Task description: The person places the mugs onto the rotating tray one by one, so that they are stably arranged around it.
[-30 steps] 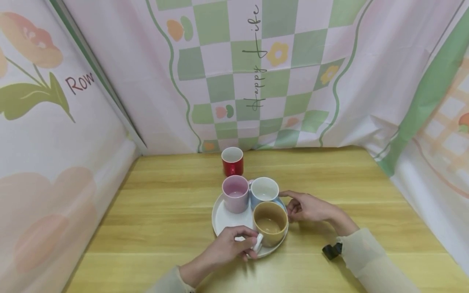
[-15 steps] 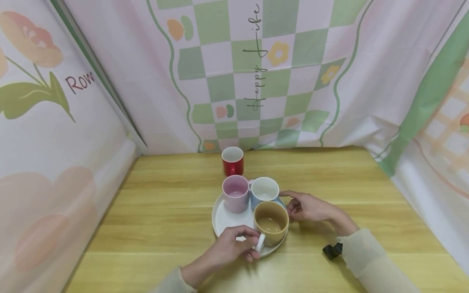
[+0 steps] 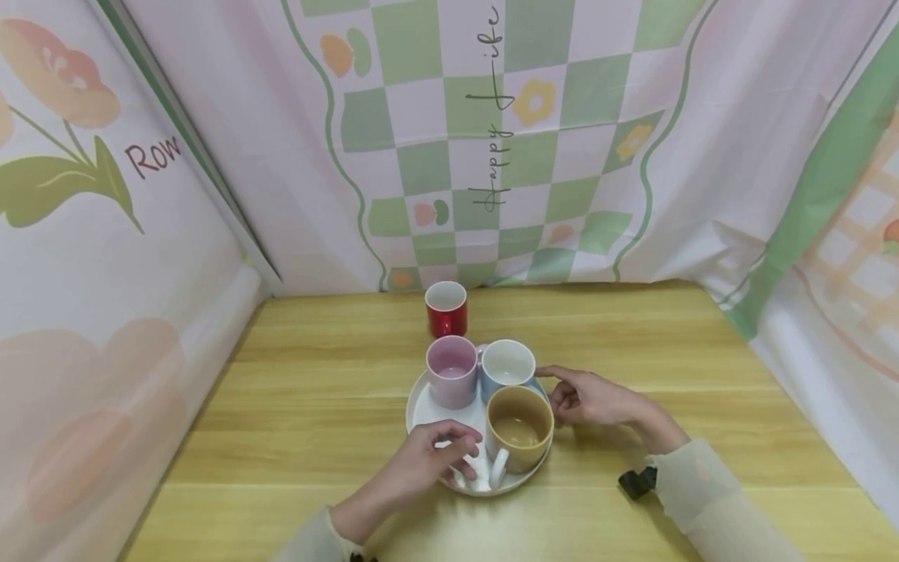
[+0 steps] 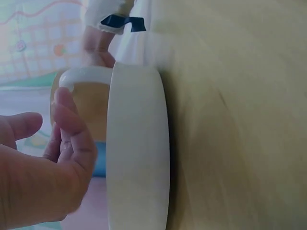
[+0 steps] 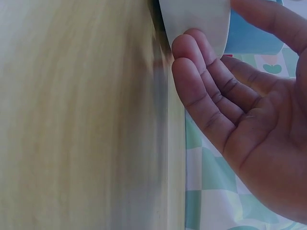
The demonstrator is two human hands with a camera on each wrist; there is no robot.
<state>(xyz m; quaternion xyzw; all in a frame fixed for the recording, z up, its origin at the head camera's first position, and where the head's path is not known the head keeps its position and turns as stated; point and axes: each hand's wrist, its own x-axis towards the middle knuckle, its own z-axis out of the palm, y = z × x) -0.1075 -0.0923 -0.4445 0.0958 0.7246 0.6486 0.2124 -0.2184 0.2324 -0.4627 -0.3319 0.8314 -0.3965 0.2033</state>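
Note:
On a round white plate [image 3: 424,417] stand a tan mug [image 3: 520,417], a light blue mug [image 3: 500,384] and a pink mug [image 3: 452,386]. The tan mug's white handle [image 3: 499,470] points toward the front. Just left of that handle hovers my left hand [image 3: 430,459], fingers loosely bent and holding nothing; the left wrist view has its fingertips [image 4: 62,96] close by the handle. My right hand [image 3: 593,400] lies at the plate's right side. Its index fingertip is right at the blue mug, and its other fingers [image 5: 192,81] are loosely bent against the plate's outer wall.
A red mug [image 3: 447,318] with a white inside stands behind the plate on the wooden table [image 3: 316,406]. Printed cloth [image 3: 421,172] hangs along the back and both sides. A black device [image 3: 637,482] sits at the right sleeve cuff.
The tan mug has shifted slightly right on the plate. My left hand has let go of its handle and drawn back to the left. The right hand has stayed in place.

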